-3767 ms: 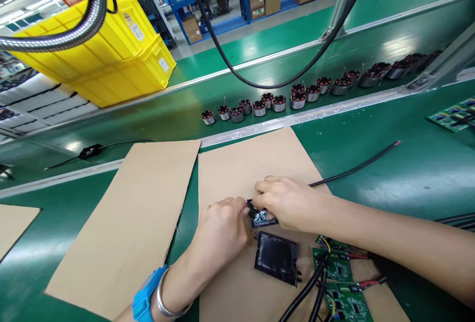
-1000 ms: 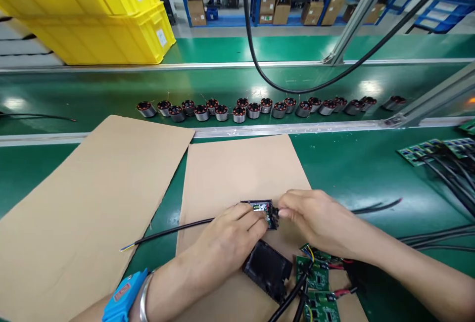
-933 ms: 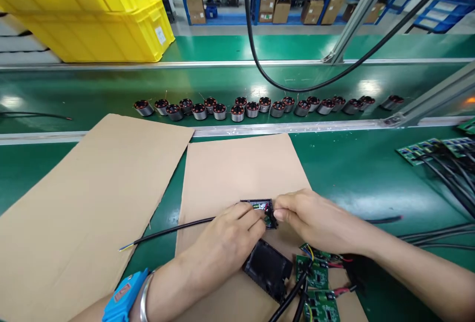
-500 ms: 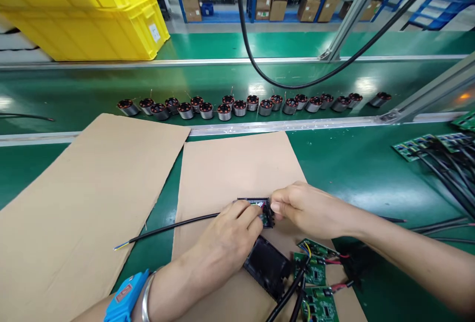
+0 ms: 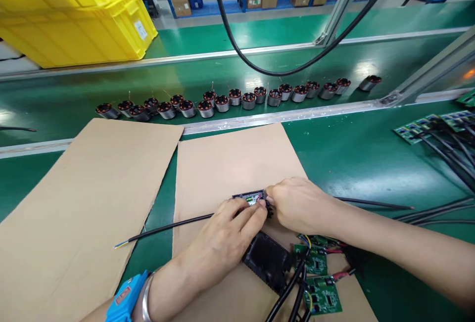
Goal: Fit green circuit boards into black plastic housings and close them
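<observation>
A small black case with a circuit board inside (image 5: pixel 252 198) lies on the right cardboard sheet (image 5: pixel 208 168). My left hand (image 5: pixel 237 228) grips it from the near side, fingers over the board. At its right end, my right hand (image 5: pixel 287 201) is closed, fingertips pinched at the case's edge; what they pinch is too small to make out. A black cable (image 5: pixel 170 225) with stripped coloured ends runs left from under my left hand. Just below the hands sits an empty black half-shell (image 5: pixel 267 262). Green circuit boards (image 5: pixel 322 295) with wires lie to its right.
Several copper-wound metal cylinders (image 5: pixel 248 100) stand in a row behind the metal rail. Yellow crates (image 5: pixel 92 30) are at the back left. A black cable (image 5: pixel 274 72) hangs across the top. More boards with cables (image 5: pixel 415 129) lie at the far right.
The view has shifted and tilted slightly. My right hand has turned so its knuckles face up more, and my left fingers have moved along the case toward its right end.
</observation>
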`<state>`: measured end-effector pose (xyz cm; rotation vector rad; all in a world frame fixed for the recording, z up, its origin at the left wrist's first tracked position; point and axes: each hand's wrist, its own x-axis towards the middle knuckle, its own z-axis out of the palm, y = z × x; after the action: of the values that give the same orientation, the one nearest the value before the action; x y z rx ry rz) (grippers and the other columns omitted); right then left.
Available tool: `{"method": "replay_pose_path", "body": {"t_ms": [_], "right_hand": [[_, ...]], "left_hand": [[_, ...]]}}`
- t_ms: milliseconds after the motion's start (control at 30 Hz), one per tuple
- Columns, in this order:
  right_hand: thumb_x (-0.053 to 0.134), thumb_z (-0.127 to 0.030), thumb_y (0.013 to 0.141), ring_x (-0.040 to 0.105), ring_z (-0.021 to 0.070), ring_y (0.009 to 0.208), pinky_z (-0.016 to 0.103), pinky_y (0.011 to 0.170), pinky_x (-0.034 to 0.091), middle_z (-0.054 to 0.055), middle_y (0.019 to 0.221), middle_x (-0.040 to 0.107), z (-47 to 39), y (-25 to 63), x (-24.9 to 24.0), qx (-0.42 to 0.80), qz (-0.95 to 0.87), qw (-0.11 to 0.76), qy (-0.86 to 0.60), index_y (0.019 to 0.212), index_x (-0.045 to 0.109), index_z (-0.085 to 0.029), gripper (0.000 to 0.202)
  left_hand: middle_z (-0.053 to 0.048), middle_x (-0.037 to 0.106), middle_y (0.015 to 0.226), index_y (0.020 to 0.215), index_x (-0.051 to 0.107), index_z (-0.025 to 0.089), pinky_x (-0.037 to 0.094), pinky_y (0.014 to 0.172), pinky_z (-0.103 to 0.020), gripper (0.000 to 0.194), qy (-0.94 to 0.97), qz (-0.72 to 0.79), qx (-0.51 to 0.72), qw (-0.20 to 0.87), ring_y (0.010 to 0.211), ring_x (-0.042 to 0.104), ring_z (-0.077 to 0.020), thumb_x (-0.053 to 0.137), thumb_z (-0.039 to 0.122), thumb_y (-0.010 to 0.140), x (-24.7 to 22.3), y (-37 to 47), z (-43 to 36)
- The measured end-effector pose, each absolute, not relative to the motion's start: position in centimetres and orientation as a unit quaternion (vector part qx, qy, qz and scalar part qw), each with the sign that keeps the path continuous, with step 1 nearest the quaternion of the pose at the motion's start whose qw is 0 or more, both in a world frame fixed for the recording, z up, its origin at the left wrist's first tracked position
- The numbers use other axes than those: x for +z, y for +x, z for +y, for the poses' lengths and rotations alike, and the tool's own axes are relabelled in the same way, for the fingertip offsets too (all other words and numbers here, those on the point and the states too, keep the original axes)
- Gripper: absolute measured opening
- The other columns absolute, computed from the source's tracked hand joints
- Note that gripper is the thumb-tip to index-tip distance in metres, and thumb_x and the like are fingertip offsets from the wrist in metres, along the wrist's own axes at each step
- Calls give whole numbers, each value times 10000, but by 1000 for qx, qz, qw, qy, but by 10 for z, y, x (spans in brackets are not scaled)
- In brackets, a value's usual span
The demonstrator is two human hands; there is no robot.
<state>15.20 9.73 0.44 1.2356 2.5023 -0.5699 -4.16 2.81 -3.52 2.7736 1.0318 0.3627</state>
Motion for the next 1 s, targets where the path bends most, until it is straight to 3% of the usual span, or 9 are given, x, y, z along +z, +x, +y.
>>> {"method": "replay_pose_path", "body": {"t_ms": [200, 333, 500, 667, 833, 1000], "right_hand": [[514, -185, 803, 685, 289, 804, 348, 702, 472, 187, 817, 717, 100, 145, 7, -187, 876, 146, 421, 825, 719, -106, 220], [427, -217, 892, 679, 283, 788, 366, 717, 467, 155, 808, 712, 97, 159, 10, -162, 885, 132, 417, 849, 695, -127, 286], [490, -239, 884, 612, 247, 890, 356, 790, 458, 124, 958, 655, 89, 179, 7, -174, 888, 4, 425, 979, 610, -139, 183], [541, -163, 811, 525, 238, 1063, 365, 931, 422, 102, 1088, 591, 88, 173, -3, -272, 890, -89, 355, 1166, 550, -170, 356], [527, -103, 686, 513, 223, 937, 342, 830, 424, 63, 947, 552, 92, 157, -11, -294, 868, -81, 391, 950, 528, -180, 275], [490, -67, 625, 482, 181, 787, 292, 685, 390, 29, 849, 483, 92, 140, -14, -284, 856, -66, 428, 808, 427, -203, 237]], "left_hand": [[-136, 600, 1140, 1365, 381, 98, 497, 893, -397, 436, 898, 381, 152, 160, 1026, 542, -230, 383, 61, 930, -39, -42, 30], [-127, 568, 1233, 1345, 406, 118, 448, 988, -412, 474, 894, 373, 193, 155, 1168, 472, -249, 464, 74, 876, -34, -46, 33], [-57, 614, 1229, 1278, 488, 181, 385, 978, -407, 382, 908, 356, 172, 141, 1163, 471, -239, 481, 115, 902, -29, -48, 30], [-79, 648, 1127, 1239, 504, 147, 378, 900, -379, 306, 922, 349, 136, 92, 1090, 515, -230, 431, 142, 941, -31, -44, 32], [-32, 637, 1026, 1067, 549, 192, 361, 845, -352, 168, 928, 344, 98, 109, 973, 544, -196, 496, 159, 911, -25, -47, 37], [-45, 639, 1096, 1139, 549, 198, 346, 925, -356, 299, 924, 342, 95, 144, 1049, 552, -190, 464, 65, 886, -25, -58, 40]]}}
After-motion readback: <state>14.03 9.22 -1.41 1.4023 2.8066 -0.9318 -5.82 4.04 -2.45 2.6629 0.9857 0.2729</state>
